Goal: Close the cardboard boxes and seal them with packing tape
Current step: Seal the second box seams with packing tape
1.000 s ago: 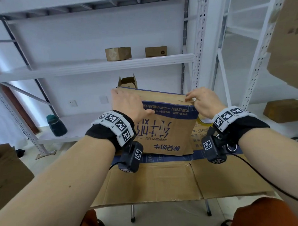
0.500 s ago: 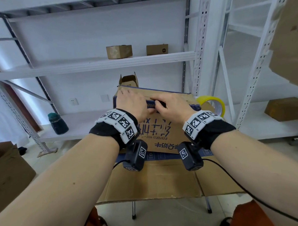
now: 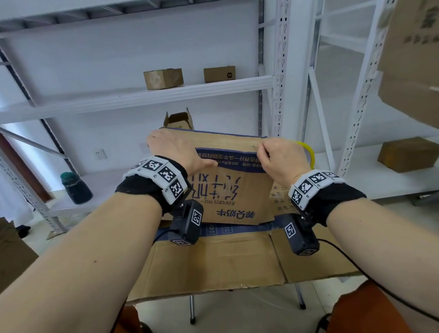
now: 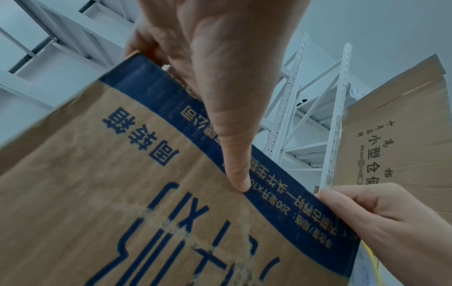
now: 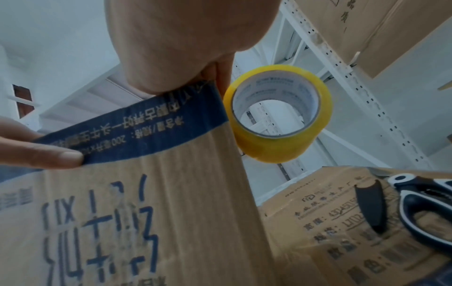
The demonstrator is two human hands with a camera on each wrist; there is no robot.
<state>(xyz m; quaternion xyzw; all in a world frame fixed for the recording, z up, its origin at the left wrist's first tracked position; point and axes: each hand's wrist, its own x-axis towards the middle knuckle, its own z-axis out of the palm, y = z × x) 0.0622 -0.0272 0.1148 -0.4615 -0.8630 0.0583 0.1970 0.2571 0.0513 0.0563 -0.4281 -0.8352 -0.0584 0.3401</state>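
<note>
A brown cardboard box [image 3: 239, 195] with a blue band and blue print stands on flattened cardboard [image 3: 217, 266] on a small table. My left hand [image 3: 178, 150] lies flat on the left part of its top, the straight thumb [image 4: 234, 154] pressing the blue band on the front. My right hand [image 3: 278, 156] pinches the top front edge at the right corner with curled fingers. A yellow tape roll [image 5: 276, 114] sits just past that corner, half hidden behind my right hand [image 3: 308, 150]. What the roll rests on is hidden.
Black scissors [image 5: 420, 205] lie on a lower printed box [image 5: 330, 222] right of the main one. White racks [image 3: 282, 64] stand behind, holding two small boxes [image 3: 163, 78], an open small box [image 3: 178, 120], a dark bottle [image 3: 76, 187] and a brown box [image 3: 409, 154].
Half a second ago my right hand was at the middle of the front edge beside my left; it has slid right to the corner. My left hand stays on the box top.
</note>
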